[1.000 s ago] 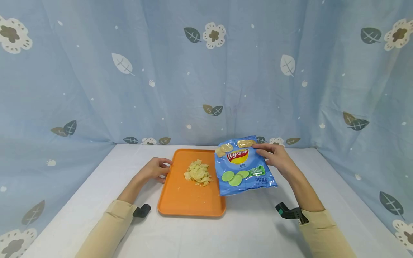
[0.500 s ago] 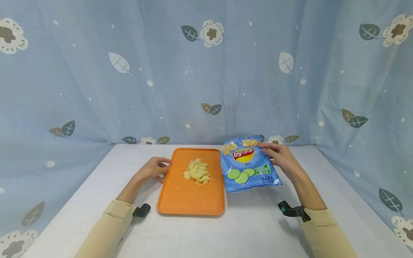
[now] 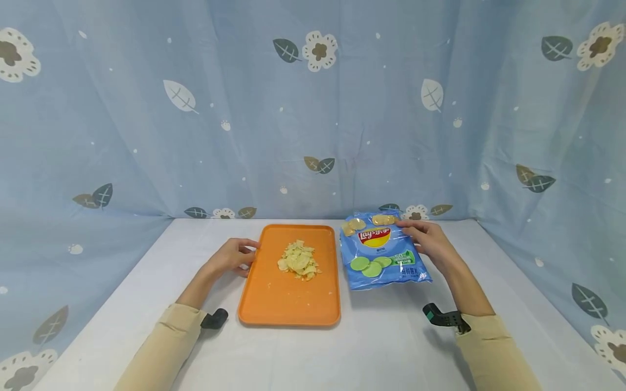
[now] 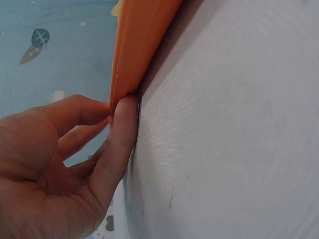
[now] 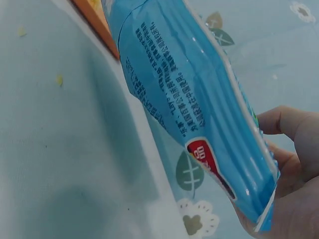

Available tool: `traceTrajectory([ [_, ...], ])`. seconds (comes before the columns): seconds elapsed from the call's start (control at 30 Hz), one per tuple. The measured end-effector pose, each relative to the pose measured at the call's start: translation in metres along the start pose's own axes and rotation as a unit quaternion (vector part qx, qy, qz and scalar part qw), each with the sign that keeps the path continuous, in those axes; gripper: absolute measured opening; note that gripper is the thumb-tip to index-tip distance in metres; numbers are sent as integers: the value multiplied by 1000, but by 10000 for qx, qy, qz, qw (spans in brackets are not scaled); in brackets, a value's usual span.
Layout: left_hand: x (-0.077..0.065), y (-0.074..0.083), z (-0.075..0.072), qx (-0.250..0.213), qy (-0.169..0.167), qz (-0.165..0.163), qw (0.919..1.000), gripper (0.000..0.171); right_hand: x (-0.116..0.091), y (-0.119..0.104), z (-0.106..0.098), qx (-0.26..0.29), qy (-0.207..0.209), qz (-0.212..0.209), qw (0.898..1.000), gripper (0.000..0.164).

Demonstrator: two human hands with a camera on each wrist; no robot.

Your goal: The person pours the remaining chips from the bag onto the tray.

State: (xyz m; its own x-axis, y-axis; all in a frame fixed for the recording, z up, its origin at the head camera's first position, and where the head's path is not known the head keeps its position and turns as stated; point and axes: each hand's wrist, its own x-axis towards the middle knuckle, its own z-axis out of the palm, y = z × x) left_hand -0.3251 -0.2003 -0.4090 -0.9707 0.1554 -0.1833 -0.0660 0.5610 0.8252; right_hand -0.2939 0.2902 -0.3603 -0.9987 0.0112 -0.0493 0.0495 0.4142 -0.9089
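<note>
In the head view my left hand [image 3: 236,257] is at the left edge of an orange tray [image 3: 288,309]. The left wrist view shows its fingers pinching the orange rim [image 4: 130,55] from two sides. A small heap of potato chips [image 3: 299,260] lies in the upper middle of the tray, with crumbs around it. Right of the tray, my right hand [image 3: 427,244] grips a blue Lay's chip bag [image 3: 376,255] by its upper right edge. The bag is tilted, its printed front facing the head camera. The right wrist view shows the bag's back [image 5: 194,99]; its opening is hidden.
A white cloth covers the table [image 3: 381,347], which meets a blue leaf-and-flower curtain [image 3: 244,136] at the back. Yellow crumbs [image 5: 60,79] lie on the white surface in the right wrist view. Each wrist wears a black camera mount [image 3: 214,319].
My right hand has carried the chip bag to the right, off the tray's edge that it overlapped before. My left hand stays at the tray, and the heap of chips keeps its shape.
</note>
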Motion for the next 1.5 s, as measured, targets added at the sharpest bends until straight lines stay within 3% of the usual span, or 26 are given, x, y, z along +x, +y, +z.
traceTrajectory([
  [0.47, 0, -1, -2, 14, -97, 87, 9999, 40, 5, 15, -3, -50, 227, 372, 9990, 47],
  [0.97, -2, 3, -3, 49, -191, 65, 9998, 40, 14, 32, -7, -86, 94, 829, 9965, 49],
  [1.5, 1, -1, -5, -165, -254, 28, 9995, 41, 13, 35, -8, -306, 183, 888, 9954, 61],
])
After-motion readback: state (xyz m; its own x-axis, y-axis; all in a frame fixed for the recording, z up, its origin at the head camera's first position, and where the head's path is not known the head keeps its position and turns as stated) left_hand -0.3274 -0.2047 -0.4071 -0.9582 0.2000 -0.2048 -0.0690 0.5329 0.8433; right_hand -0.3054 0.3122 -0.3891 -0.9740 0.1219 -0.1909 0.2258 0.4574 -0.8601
